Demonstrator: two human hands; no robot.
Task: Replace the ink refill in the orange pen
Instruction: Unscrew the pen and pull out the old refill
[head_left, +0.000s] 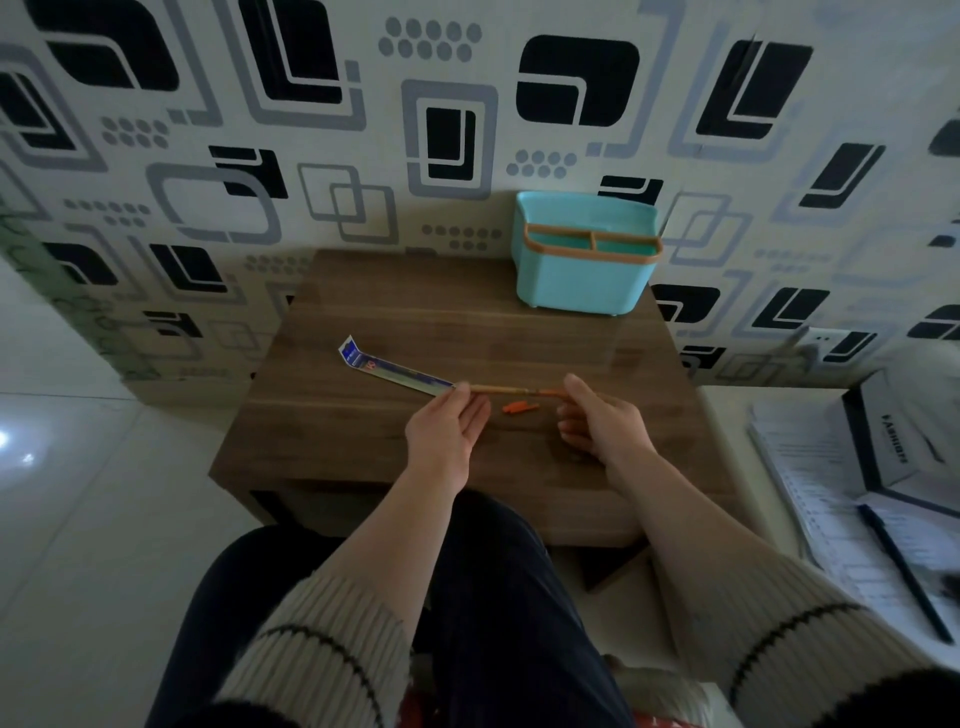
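Observation:
A thin ink refill (501, 389) stretches level between my two hands, just above the wooden table (363, 457). My left hand (449, 422) pinches its left end, right where a long blue-and-white refill packet (395, 370) ends. My right hand (597, 421) pinches the right end, where a bit of orange (548, 393) shows at the fingertips. A small orange pen part (519, 408) lies on the table between and just below the hands. Whether the left fingers also touch the packet I cannot tell.
A teal desk organiser (584, 280) with an orange rim stands at the table's back right against the patterned wall. Papers, a dark box (888, 447) and a dark pen (904, 571) lie on a surface to the right. My knees sit below the table's front edge.

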